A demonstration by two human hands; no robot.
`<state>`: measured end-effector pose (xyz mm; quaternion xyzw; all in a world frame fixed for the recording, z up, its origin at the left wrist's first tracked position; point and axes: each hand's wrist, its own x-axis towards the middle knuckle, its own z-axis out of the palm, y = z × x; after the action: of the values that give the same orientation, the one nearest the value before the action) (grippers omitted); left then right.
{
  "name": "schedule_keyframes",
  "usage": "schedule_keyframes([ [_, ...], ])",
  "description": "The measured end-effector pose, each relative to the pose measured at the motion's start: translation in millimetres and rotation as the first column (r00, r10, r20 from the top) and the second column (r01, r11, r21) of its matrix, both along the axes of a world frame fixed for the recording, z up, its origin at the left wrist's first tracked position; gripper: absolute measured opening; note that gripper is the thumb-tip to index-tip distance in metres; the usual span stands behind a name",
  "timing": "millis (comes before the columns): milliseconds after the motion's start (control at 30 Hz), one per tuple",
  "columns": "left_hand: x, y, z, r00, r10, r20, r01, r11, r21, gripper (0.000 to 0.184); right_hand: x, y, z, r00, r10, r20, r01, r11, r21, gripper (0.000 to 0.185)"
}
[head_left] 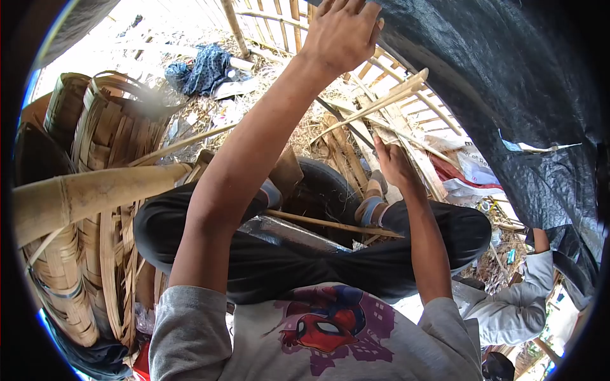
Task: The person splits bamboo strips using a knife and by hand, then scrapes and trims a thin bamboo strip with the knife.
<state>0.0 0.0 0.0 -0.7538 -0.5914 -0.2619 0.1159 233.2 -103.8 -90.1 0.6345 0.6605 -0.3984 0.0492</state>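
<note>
My left hand [343, 35] is raised at the top edge of the view, beside the black plastic sheet. Its fingers curl away from me and are partly cut off; whatever they may hold is hidden. My right hand [397, 166] is lower, above my right knee, closed around the near end of a long, dark, blade-like tool [346, 124] that slants up to the left. Just beyond that hand, pale split bamboo strips [381, 101] stick out. Between my legs lies a black tyre-like ring [327, 178], with a thin bamboo stick [330, 222] across my lap.
A thick bamboo pole [95, 197] and rolled woven bamboo sheets [105, 127] stand at left. Blue patterned cloth [206, 70] lies on the littered ground. The black plastic sheet [489, 70] hangs at right. Another person [515, 311] in grey sits at lower right.
</note>
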Motion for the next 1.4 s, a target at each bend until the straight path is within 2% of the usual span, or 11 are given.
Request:
schedule_keyframes([
  [67, -1, -14, -7, 0.929, -0.287, 0.234, 0.309, 0.949, -0.062, 0.053, -7, -11, 5, 1.000, -0.014, 0.001, 0.014, 0.998, -0.058, 0.067],
  [167, 16, -43, -130, 0.997, -0.057, 0.046, 0.072, 0.882, -0.465, 0.045, -5, -4, 2, 0.998, 0.053, 0.043, -0.058, 0.990, 0.129, 0.063],
  [467, 6, -19, -38, 0.966, -0.151, 0.210, 0.164, 0.985, -0.045, 0.049, -20, -3, 8, 0.983, 0.142, -0.119, -0.140, 0.990, 0.024, 0.066],
  [567, -5, -47, -147, 0.999, -0.021, 0.040, 0.034, 0.933, -0.358, 0.046, -20, -2, 12, 0.987, 0.163, -0.012, -0.162, 0.986, 0.033, 0.059],
  [700, -6, -29, -111, 0.946, -0.061, 0.318, 0.277, 0.660, -0.699, 0.040, -16, 7, 0, 0.999, 0.033, 0.015, -0.033, 0.999, -0.004, 0.063],
  [833, -10, -4, -119, 0.990, -0.139, -0.034, 0.135, 0.984, -0.114, 0.041, -20, 8, 4, 0.998, 0.053, -0.038, -0.056, 0.995, -0.080, 0.075],
  [967, -20, 11, -1, 0.873, -0.461, 0.161, 0.378, 0.847, 0.375, 0.036, -17, -3, -12, 0.995, 0.057, -0.087, -0.041, 0.984, 0.174, 0.076],
  [1033, -18, 2, -90, 0.943, -0.150, 0.296, 0.182, 0.980, -0.082, 0.041, -11, 3, -29, 0.992, 0.120, -0.035, -0.117, 0.990, 0.072, 0.073],
  [1100, -25, -14, -180, 0.982, -0.122, 0.147, 0.133, 0.989, -0.066, 0.041, -14, 9, -15, 0.985, 0.169, -0.039, -0.163, 0.977, 0.135, 0.069],
  [1233, -19, -10, -154, 0.941, -0.226, 0.254, 0.295, 0.914, -0.278, 0.041, -10, -5, -41, 0.964, 0.245, 0.104, -0.266, 0.874, 0.406, 0.041],
  [1400, -18, 6, -71, 0.957, -0.289, -0.029, 0.288, 0.931, 0.225, 0.033, -13, 9, -3, 0.988, 0.111, -0.103, -0.100, 0.989, 0.106, 0.055],
])
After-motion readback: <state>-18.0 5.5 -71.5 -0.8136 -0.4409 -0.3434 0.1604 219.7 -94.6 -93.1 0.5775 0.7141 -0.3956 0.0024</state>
